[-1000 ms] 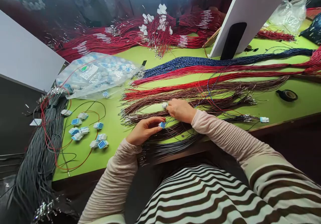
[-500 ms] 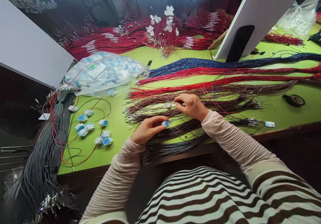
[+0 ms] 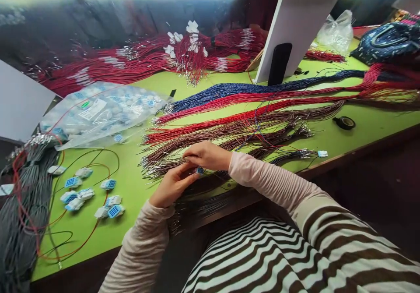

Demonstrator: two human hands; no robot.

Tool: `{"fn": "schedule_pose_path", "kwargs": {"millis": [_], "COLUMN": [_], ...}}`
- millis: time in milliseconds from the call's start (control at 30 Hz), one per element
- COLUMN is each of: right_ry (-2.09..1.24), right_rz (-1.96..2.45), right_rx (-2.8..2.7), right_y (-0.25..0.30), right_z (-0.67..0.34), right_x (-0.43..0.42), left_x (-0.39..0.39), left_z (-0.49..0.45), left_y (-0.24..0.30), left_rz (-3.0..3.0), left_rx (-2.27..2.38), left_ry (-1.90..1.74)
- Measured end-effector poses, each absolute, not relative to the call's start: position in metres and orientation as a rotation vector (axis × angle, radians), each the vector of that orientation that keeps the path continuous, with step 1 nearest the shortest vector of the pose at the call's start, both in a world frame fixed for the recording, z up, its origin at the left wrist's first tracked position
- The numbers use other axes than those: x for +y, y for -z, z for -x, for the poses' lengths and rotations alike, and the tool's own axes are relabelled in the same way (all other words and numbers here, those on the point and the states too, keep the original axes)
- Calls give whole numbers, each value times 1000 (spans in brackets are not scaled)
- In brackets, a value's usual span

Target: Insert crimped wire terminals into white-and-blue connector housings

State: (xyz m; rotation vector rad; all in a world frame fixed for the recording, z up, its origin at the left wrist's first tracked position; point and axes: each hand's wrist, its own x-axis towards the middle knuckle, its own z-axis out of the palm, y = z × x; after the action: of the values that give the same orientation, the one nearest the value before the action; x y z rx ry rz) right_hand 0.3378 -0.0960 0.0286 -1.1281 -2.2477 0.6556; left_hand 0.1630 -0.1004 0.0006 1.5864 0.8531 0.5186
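A small blue-and-white wire connector (image 3: 199,170) is pinched between the thumb and fingers of my left hand (image 3: 172,184), its gridded blue face partly showing. Right against it, my right hand (image 3: 210,156) is closed in a pinch with its fingertips at the connector's far side. What those fingertips hold is hidden. Both hands are over bundles of brown wires (image 3: 170,146) with bare metal terminals at their left ends. Below them lie dark grey wires (image 3: 206,205), partly blurred.
Loose blue-and-white connectors (image 3: 108,184) lie on the green tabletop (image 3: 131,170). A clear bag of connectors (image 3: 108,113) sits behind them. Red wires (image 3: 197,124), blue wires (image 3: 223,93), black tape (image 3: 344,122) and a hanging grey wire bundle (image 3: 26,196) surround the hands.
My right hand has come down and left to meet the connector in my left hand; before, the two were apart. The whole view has turned toward the right.
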Motion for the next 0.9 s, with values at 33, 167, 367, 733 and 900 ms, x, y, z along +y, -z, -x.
{"fn": "schedule_pose_path", "kwargs": {"millis": [33, 167, 367, 733, 900], "right_ry": [-701, -864, -884, -832, -758], "right_rz": [1100, 1050, 1080, 1070, 1014], "right_rx": [-2176, -1843, -1669, -1740, -1789], "right_y": [-28, -28, -31, -24, -25], "right_z": [-340, -356, -383, -385, -385], "right_x": [-97, -107, -118, -120, -121], "left_x": [-101, -107, -113, -111, -111], "left_z": [-163, -167, -175, -178, -180], "left_y": [-1, -8, -14, -12, -16], "left_rz": [-1577, -1487, -1184, -1003, -948], "left_rx": [854, 842, 818, 811, 811], "left_ry": [-521, -509, -679, -769, -762]}}
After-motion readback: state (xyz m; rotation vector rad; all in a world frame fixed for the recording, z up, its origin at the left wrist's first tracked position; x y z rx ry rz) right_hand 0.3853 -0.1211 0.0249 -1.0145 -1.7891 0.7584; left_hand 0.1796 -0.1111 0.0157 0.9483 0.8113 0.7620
